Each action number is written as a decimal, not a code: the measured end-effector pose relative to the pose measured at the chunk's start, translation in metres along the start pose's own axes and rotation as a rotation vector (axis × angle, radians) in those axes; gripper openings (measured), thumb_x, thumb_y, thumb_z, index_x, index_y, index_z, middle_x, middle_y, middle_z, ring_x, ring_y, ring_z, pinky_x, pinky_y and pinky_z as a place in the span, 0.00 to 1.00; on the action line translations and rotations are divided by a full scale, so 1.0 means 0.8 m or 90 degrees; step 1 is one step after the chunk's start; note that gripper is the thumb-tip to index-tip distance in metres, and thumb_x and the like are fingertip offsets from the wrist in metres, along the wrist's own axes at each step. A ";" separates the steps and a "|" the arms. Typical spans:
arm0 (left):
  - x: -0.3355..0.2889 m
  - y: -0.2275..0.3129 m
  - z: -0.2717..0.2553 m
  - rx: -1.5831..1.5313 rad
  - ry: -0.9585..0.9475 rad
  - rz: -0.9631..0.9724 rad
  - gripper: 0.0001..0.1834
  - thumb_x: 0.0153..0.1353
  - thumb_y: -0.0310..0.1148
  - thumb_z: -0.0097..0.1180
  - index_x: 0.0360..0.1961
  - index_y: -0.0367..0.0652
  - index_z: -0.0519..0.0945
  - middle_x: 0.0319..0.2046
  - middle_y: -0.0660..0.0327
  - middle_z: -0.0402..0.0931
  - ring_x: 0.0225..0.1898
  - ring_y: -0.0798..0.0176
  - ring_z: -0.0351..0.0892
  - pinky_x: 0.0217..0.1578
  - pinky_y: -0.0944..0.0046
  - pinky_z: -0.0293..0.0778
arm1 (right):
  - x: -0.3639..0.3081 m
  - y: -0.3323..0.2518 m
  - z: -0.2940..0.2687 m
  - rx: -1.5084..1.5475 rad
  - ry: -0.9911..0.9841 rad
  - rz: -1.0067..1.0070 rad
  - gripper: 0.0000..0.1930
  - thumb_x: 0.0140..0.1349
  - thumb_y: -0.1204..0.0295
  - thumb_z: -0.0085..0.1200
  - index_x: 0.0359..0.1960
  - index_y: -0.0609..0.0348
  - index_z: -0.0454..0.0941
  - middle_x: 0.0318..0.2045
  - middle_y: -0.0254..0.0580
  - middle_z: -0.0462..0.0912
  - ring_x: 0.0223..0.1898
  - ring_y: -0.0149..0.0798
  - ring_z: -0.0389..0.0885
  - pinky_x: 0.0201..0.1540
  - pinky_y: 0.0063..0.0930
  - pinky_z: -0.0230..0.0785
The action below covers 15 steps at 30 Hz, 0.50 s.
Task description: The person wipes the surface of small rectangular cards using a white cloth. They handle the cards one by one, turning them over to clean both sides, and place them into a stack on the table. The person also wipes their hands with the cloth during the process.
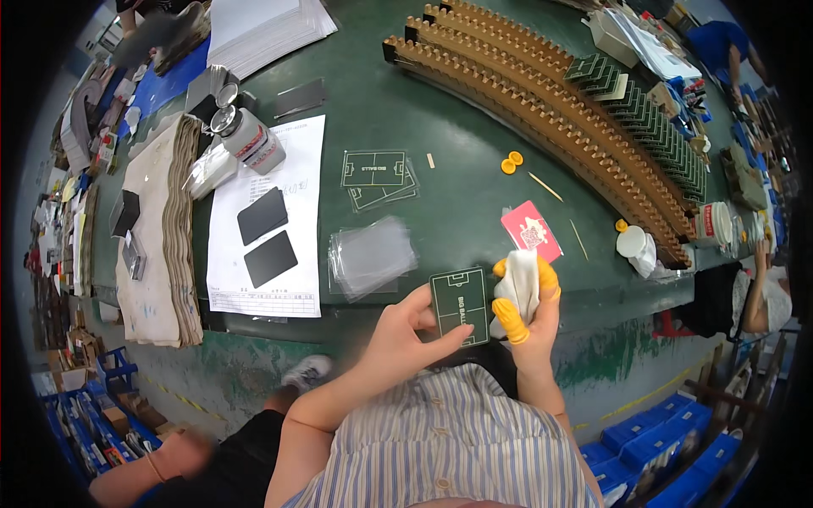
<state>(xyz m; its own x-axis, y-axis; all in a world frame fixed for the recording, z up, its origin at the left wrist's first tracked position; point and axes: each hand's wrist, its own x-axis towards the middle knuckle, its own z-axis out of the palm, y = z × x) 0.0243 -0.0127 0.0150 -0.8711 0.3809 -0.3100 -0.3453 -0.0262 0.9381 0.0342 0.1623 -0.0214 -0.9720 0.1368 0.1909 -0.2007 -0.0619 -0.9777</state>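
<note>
My left hand [405, 334] grips a dark green card [459, 296] with a white football-pitch print, thumb on its face and fingers at its left edge. Just right of it, my right hand [540, 330] is closed on a bunched white cloth [517, 286]. Yellow finger cots [508, 320] cover fingertips of that hand. Beyond the cloth, partly behind it, lies a red card [535, 229] with a white printed pattern. Left of the green card is a pile of clear plastic sleeves [373, 254]. Similar green cards [374, 169] lie farther back.
Curved wooden slotted racks [525, 93] span the right, one part filled with green cards [652, 127]. Black cards [271, 258] lie on a printed sheet [296, 182]. A pump bottle [254, 144], stacked cloths [152, 245], spare yellow finger cots [511, 162] and a toothpick [546, 187] are about.
</note>
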 end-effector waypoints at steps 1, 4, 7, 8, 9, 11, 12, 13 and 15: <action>-0.001 0.000 0.001 0.004 0.000 0.001 0.25 0.54 0.26 0.62 0.53 0.36 0.69 0.38 0.61 0.82 0.38 0.75 0.79 0.41 0.72 0.73 | 0.002 0.003 -0.003 -0.185 0.036 -0.062 0.23 0.51 0.76 0.62 0.51 0.51 0.75 0.45 0.41 0.77 0.39 0.36 0.76 0.40 0.25 0.70; -0.003 0.003 0.001 0.041 -0.007 0.003 0.25 0.54 0.27 0.62 0.53 0.36 0.70 0.36 0.60 0.83 0.37 0.76 0.79 0.40 0.73 0.72 | 0.026 -0.015 -0.011 -0.483 -0.099 -0.367 0.20 0.41 0.78 0.63 0.40 0.46 0.83 0.44 0.40 0.78 0.37 0.39 0.76 0.38 0.28 0.70; -0.003 0.003 0.001 0.082 -0.016 0.008 0.25 0.54 0.28 0.62 0.53 0.37 0.70 0.33 0.60 0.83 0.36 0.76 0.78 0.40 0.73 0.72 | 0.034 -0.022 -0.010 -0.536 -0.125 -0.399 0.20 0.34 0.74 0.63 0.35 0.43 0.85 0.44 0.35 0.79 0.33 0.37 0.74 0.32 0.28 0.69; -0.003 0.002 0.001 0.094 -0.016 0.012 0.25 0.54 0.28 0.61 0.52 0.37 0.70 0.32 0.60 0.83 0.36 0.77 0.78 0.39 0.73 0.72 | 0.035 -0.022 -0.011 -0.550 -0.137 -0.415 0.20 0.35 0.73 0.63 0.35 0.43 0.85 0.44 0.35 0.79 0.33 0.37 0.74 0.31 0.28 0.68; -0.003 0.000 0.001 0.097 -0.019 0.012 0.25 0.54 0.28 0.61 0.52 0.37 0.70 0.32 0.61 0.83 0.36 0.77 0.78 0.39 0.73 0.72 | 0.036 -0.021 -0.010 -0.564 -0.144 -0.431 0.19 0.34 0.73 0.63 0.35 0.44 0.85 0.44 0.34 0.79 0.32 0.37 0.74 0.30 0.28 0.68; -0.003 -0.002 0.000 0.101 -0.028 0.011 0.24 0.54 0.28 0.61 0.53 0.36 0.70 0.31 0.61 0.83 0.35 0.77 0.78 0.39 0.73 0.72 | 0.036 -0.020 -0.010 -0.594 -0.157 -0.458 0.19 0.34 0.72 0.63 0.34 0.45 0.85 0.43 0.34 0.79 0.31 0.36 0.73 0.29 0.28 0.67; -0.003 -0.002 -0.001 0.077 -0.037 -0.001 0.24 0.54 0.27 0.61 0.52 0.36 0.70 0.34 0.61 0.82 0.36 0.76 0.79 0.39 0.73 0.72 | 0.038 -0.023 -0.012 -0.593 -0.163 -0.466 0.18 0.34 0.72 0.63 0.34 0.45 0.85 0.43 0.35 0.80 0.32 0.36 0.73 0.29 0.28 0.67; -0.004 -0.002 -0.002 0.053 -0.045 -0.014 0.24 0.54 0.25 0.62 0.52 0.35 0.70 0.37 0.62 0.81 0.37 0.76 0.79 0.40 0.74 0.72 | 0.040 -0.027 -0.013 -0.591 -0.170 -0.475 0.18 0.35 0.72 0.63 0.34 0.46 0.85 0.43 0.35 0.80 0.32 0.36 0.73 0.29 0.28 0.67; -0.005 0.000 -0.004 0.018 -0.049 -0.025 0.23 0.54 0.23 0.62 0.51 0.34 0.70 0.41 0.62 0.79 0.38 0.75 0.78 0.41 0.74 0.72 | 0.042 -0.031 -0.018 -0.588 -0.159 -0.481 0.18 0.35 0.72 0.63 0.34 0.47 0.85 0.42 0.36 0.80 0.32 0.36 0.73 0.30 0.27 0.66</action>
<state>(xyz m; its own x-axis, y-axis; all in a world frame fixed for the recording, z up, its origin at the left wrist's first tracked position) 0.0270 -0.0170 0.0159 -0.8270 0.4512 -0.3352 -0.3684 0.0154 0.9295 0.0084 0.1828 0.0077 -0.6651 -0.3664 0.6506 -0.6627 0.6912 -0.2883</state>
